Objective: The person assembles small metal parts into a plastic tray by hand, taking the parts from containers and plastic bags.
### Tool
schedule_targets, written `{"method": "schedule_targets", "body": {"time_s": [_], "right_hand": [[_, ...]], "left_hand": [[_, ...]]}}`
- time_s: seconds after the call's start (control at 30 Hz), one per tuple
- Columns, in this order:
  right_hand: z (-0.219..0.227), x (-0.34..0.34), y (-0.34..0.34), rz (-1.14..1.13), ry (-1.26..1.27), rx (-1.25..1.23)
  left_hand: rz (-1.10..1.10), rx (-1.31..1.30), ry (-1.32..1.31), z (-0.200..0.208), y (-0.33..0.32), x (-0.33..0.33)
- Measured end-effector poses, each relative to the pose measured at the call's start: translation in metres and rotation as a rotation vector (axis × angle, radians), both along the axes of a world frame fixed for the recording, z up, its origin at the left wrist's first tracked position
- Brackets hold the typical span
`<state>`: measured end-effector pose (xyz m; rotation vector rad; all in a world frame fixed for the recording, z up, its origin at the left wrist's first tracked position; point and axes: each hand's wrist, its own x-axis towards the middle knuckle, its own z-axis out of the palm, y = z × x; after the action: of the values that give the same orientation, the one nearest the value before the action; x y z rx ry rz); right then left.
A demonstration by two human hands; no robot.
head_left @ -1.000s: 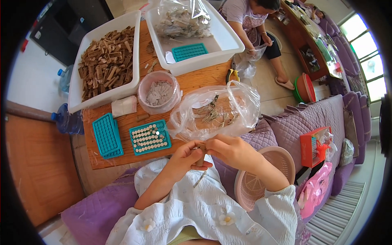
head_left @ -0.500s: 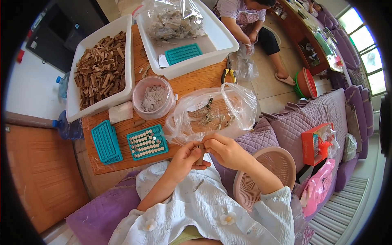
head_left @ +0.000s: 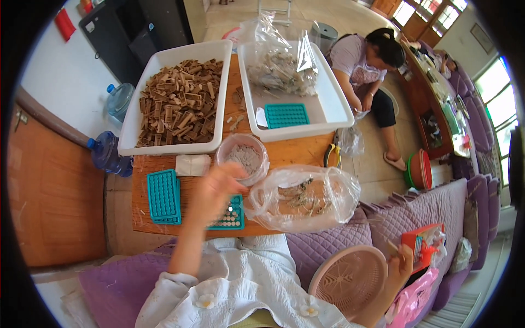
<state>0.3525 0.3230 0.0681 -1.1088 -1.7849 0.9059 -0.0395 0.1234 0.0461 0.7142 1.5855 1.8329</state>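
Observation:
My left hand [head_left: 216, 188] is smeared by motion above the table, between the round pink tub [head_left: 261, 176] of grey flat pieces and a teal tray [head_left: 236, 220] with rows of small silvery round pieces. My left hand and forearm hide part of that tray, and I cannot make out the fingers. Off to the right, my right hand [head_left: 403, 268] pinches a small brown wooden piece [head_left: 392, 247] at the right rim of a pink plastic basket [head_left: 322, 268]. A clear plastic bag [head_left: 262, 210] with dried plant-like bits lies at the table's front.
A white bin [head_left: 227, 82] full of brown wooden pieces stands at the back left. Another white bin [head_left: 343, 112] holds a bag and a teal tray. More teal trays [head_left: 163, 197], pliers [head_left: 332, 153] and a purple sofa [head_left: 421, 210] surround me. A co-worker [head_left: 361, 65] sits beyond.
My hands have parted from around the brown piece. The left has moved left over the tray; the right has carried the piece right to the basket's rim. The view has shifted.

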Motion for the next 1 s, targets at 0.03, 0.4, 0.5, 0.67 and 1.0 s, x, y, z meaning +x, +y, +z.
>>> {"method": "schedule_targets", "body": {"time_s": [0.03,0.4,0.5,0.67,1.0], "right_hand": [[-0.001,0.026,0.005,-0.001,-0.098,-0.036],[-0.070,0.053,0.045,0.631,-1.052,-0.153],[-0.008,-0.047,0.052,0.524,-0.859,-0.118],[0.032,-0.158,0.073,0.704,-0.612,0.140],[0.033,-0.252,0.032,0.962,-0.637,-0.030]], "left_hand": [[0.152,-0.133,0.102,0.000,-0.009,-0.036],[0.552,-1.143,0.975,0.003,0.015,-0.227],[0.462,-1.313,0.982,0.005,0.017,-0.229],[0.405,-1.333,1.029,0.003,0.017,-0.220],[0.476,-0.717,0.436,0.022,-0.030,-0.197]]}}
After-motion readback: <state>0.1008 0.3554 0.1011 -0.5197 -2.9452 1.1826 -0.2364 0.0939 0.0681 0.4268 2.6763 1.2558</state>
